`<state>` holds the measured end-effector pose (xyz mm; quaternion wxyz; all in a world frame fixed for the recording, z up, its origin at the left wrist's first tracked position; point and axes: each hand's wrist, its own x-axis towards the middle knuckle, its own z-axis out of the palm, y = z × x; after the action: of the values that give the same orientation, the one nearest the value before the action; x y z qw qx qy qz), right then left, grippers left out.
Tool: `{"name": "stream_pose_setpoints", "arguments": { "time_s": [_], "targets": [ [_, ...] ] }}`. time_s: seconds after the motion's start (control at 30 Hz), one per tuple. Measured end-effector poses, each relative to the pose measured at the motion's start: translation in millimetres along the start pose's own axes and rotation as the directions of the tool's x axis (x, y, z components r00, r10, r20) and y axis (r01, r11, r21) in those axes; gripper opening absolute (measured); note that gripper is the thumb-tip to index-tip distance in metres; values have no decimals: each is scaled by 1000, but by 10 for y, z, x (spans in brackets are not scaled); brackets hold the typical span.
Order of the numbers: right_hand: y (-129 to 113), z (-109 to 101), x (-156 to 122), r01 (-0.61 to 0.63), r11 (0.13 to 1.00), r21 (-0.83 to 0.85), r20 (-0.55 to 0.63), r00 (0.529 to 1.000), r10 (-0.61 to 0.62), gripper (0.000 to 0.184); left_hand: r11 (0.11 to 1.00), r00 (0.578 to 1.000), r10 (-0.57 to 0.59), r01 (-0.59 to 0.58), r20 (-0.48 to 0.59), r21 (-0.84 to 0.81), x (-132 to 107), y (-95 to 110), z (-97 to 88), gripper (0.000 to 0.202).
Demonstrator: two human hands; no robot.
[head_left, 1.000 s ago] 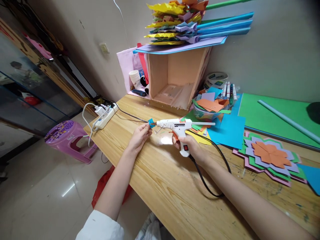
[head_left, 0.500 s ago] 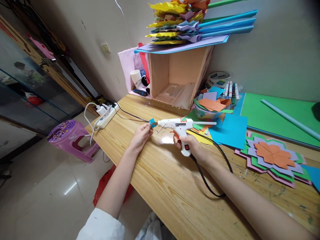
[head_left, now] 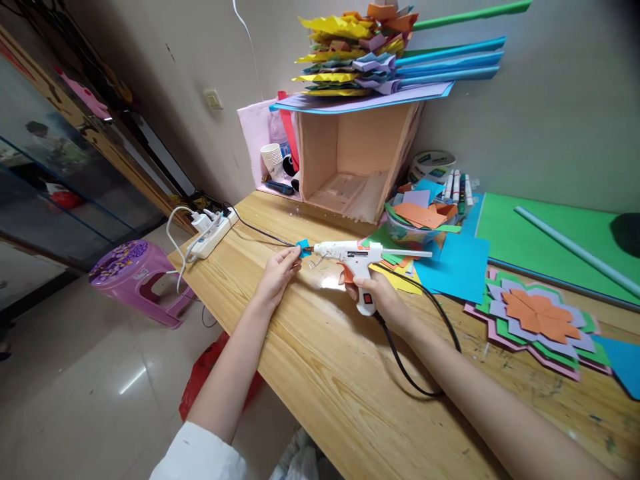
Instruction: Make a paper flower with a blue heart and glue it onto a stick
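My right hand (head_left: 377, 293) is wrapped round the grip of a white hot glue gun (head_left: 347, 255) with an orange trigger. A pale glue stick (head_left: 407, 253) pokes out of its back end, and a black cord (head_left: 400, 363) trails from the grip. My left hand (head_left: 277, 275) pinches a small blue piece of paper (head_left: 303, 248) between thumb and fingers. The gun's nozzle points left and is at the blue paper; whether it touches cannot be made out. Both hands are above the wooden table (head_left: 300, 380).
A power strip (head_left: 215, 235) lies at the table's left edge. Behind stand an open box (head_left: 345, 157) topped with folded paper flowers (head_left: 345, 53), and a bowl of paper scraps (head_left: 413, 230). A layered paper flower (head_left: 540, 317) and green sheets (head_left: 560, 233) lie right. A pink stool (head_left: 143, 280) stands left.
The whole view has shifted slightly. My left hand still pinches the blue paper and my right hand still grips the glue gun; the paper's angle at the nozzle has changed a little.
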<state>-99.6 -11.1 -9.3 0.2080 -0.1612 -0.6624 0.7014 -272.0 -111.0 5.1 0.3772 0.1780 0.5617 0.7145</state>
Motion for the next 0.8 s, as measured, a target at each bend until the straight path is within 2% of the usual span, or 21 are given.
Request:
{"name": "stream_pose_setpoints", "arguments": {
  "time_s": [0.23,0.47,0.63,0.7,0.8],
  "targets": [
    [55,6,-8,29,999,-34,-51,998,-31,26,999,995,-1,6,-101,44,52,-26,-37,32],
    [72,3,69,76,993,-95,-156,984,-90,27,995,969,36,-12,-243,99,104,-88,-99,28],
    [96,40,372,-33,943,-331,-303,950,-73,36,985,958,109,-68,-264,161,123,-117,-124,27],
    [111,70,516,-50,909,-413,-325,941,-97,37,979,959,137,-92,-249,184,127,-123,-126,27],
    [133,134,667,-54,845,-533,-329,933,-147,28,967,967,176,-134,-186,218,108,-124,-98,27]
  ]
}}
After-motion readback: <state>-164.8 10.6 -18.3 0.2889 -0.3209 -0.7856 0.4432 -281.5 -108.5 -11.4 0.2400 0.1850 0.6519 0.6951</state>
